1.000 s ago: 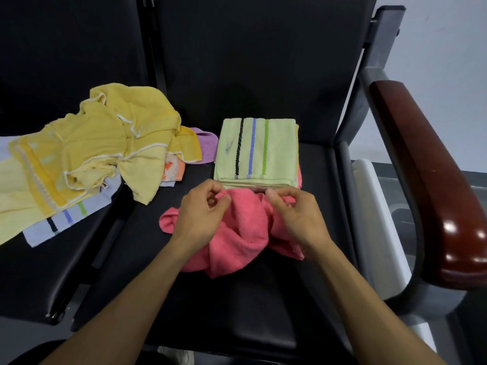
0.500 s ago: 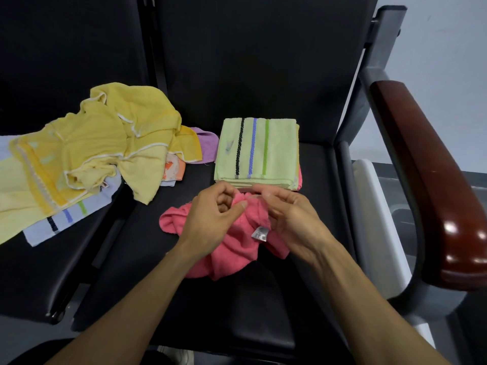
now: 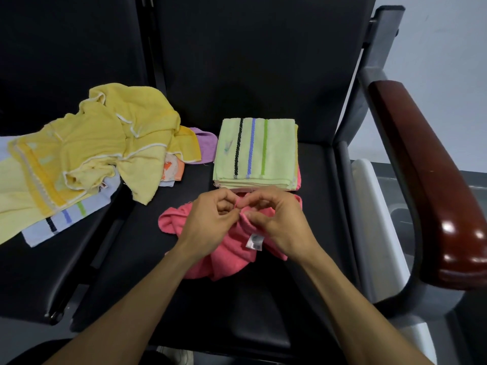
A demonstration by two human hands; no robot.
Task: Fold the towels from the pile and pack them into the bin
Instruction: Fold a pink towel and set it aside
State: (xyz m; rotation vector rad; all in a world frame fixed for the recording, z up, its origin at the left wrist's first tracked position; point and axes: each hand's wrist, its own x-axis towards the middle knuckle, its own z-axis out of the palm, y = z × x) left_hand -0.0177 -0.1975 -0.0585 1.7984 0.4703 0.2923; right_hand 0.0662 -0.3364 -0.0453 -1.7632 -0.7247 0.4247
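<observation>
While both hands pinch pink towel [image 3: 224, 256] | folded stack [image 3: 254, 151] just behind | pile [image 3: 87, 154] left

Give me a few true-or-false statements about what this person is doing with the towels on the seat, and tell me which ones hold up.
1. Both hands pinch the pink towel. True: the left hand and right hand hold its edge.
2. The pink towel is neatly folded. False: it lies crumpled on the seat.
3. A folded green striped towel tops a stack behind the hands. True.
4. The yellow towels sit to the person's right. False: they lie in a loose heap to the left.
5. The pink towel's white tag is hidden. False: it shows beside the right hand.
</observation>
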